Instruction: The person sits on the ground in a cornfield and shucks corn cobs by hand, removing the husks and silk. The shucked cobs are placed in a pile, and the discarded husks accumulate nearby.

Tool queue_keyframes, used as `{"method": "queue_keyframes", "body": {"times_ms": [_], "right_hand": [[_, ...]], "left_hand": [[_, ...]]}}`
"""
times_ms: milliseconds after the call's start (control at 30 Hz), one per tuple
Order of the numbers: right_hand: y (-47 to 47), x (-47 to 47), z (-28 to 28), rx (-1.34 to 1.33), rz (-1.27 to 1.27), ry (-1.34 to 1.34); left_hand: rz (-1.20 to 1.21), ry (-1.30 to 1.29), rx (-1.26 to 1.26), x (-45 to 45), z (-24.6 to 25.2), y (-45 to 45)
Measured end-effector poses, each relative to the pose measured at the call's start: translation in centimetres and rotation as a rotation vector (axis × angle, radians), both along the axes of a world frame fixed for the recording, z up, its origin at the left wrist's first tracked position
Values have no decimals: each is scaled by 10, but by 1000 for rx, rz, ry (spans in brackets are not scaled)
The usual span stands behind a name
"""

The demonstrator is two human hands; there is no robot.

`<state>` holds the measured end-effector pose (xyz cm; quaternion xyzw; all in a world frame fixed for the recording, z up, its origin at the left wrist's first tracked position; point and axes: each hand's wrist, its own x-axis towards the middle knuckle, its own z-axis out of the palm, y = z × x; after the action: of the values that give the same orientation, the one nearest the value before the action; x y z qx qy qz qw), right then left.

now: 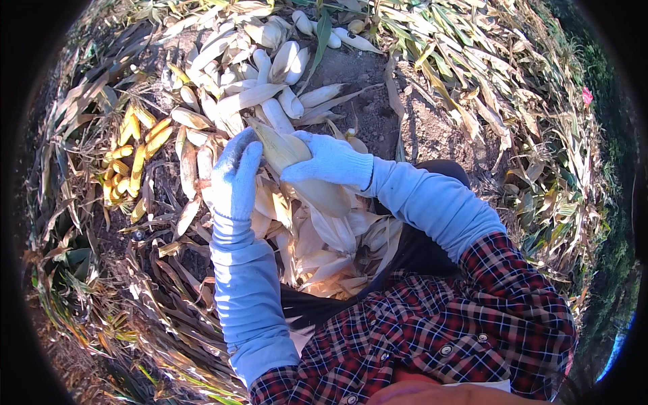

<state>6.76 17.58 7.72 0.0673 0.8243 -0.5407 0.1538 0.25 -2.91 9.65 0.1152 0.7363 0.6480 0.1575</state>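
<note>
My right hand (329,159), in a white knit glove, grips an ear of corn in its pale husk (324,195), with the thumb laid across it. The ear slants, its pointed husk tip toward the upper left. My left hand (235,172), gloved alike, is at that tip with fingers curled; whether they pinch the husk is hidden. Under the ear, loose dry husks (324,248) fill the space between my legs. Beyond my hands lies a heap of ears in pale husks (253,76).
Bare yellow corn cobs (134,152) lie piled at the left. Cut dry stalks and leaves (476,66) cover the ground at the right, and more stalks (177,314) lie at lower left. Bare soil (354,76) shows beyond the heap.
</note>
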Motion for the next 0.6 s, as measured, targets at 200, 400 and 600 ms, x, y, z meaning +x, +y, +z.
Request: {"method": "queue_keyframes", "body": {"times_ms": [200,400,600], "right_hand": [[-8,-1,21,213,113,-40],[-22,5,29,350,147,-26],[-25,10,28,367,122,-8]], "left_hand": [[-63,-43,51,-2,2,-13],[-29,63,-126,-1,-13,-17],[83,230,-166,7,-24,-7]]}}
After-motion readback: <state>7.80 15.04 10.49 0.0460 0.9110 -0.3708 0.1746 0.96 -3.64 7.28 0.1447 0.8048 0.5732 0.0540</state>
